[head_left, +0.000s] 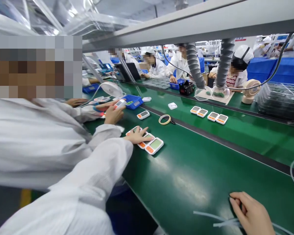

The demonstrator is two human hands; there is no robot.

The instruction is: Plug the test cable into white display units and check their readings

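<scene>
Left hand (138, 135) lies flat, fingers spread, on a row of small display units (154, 145) on the green bench (198, 169). Right hand (251, 213) rests loosely curled, holding nothing, near clear tubing (225, 222). Four more units (209, 115) sit further along; judged early in handling.

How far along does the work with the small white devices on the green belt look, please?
Looks done: four devices lie in a row farther along the belt, one more alone. In hand: the left hand lies flat on a cluster of devices at the near edge; the right hand rests by thin white strips. Left, probably: that cluster, plus the device a co-worker's hand holds.
</scene>
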